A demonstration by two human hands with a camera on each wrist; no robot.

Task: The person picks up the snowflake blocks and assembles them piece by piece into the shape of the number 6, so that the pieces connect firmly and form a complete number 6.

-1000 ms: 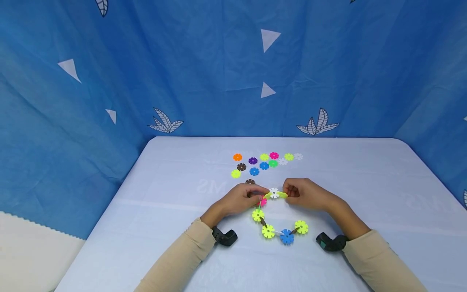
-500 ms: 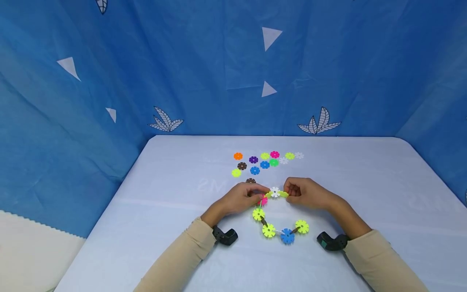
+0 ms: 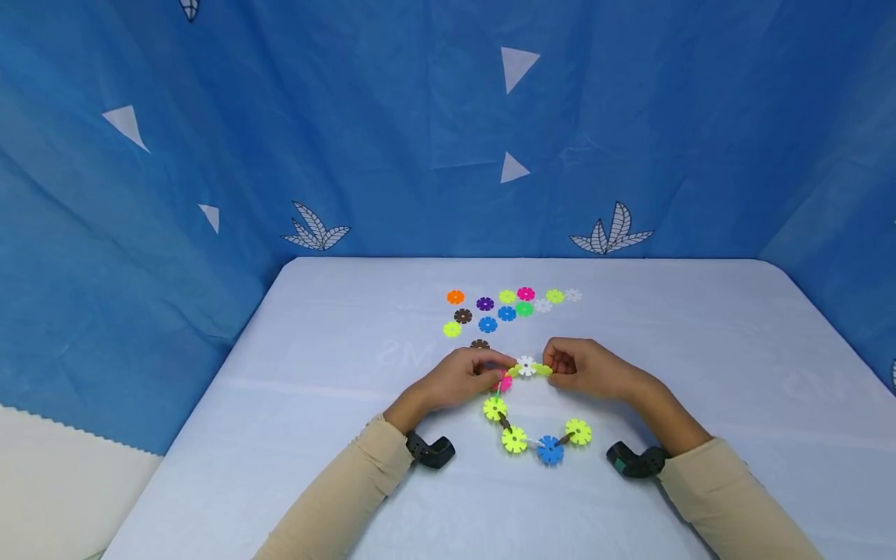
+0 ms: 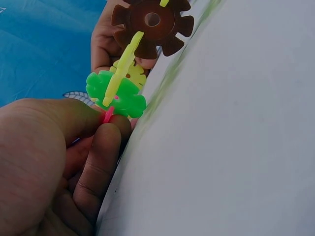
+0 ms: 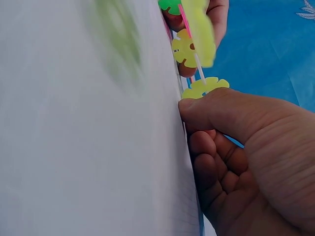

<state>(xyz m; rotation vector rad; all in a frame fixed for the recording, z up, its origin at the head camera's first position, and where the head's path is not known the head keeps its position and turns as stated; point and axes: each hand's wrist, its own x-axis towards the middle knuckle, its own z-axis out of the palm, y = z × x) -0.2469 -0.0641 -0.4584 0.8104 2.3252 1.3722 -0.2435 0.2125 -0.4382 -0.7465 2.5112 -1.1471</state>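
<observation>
A chain of slotted snowflake discs curves across the white table in the head view. My left hand (image 3: pixel 455 379) pinches its pink disc (image 3: pixel 505 382) between thumb and fingers; a green disc (image 4: pixel 118 93) joins it in the left wrist view. At the far end of the chain, my right hand (image 3: pixel 591 369) pinches a yellow disc (image 5: pixel 204 88) beside the white disc (image 3: pixel 526 365). The chain's other end runs nearer the body, through a blue disc (image 3: pixel 551 450) to a yellow-green disc (image 3: pixel 578 432). My fingers partly cover the pinched discs.
Loose discs lie beyond the hands, among them an orange disc (image 3: pixel 456 297), a purple disc (image 3: pixel 485 304) and a white disc (image 3: pixel 572 295). A brown disc (image 3: pixel 479 345) lies just past my left hand. A blue curtain (image 3: pixel 420 140) hangs behind the table (image 3: pixel 315 311).
</observation>
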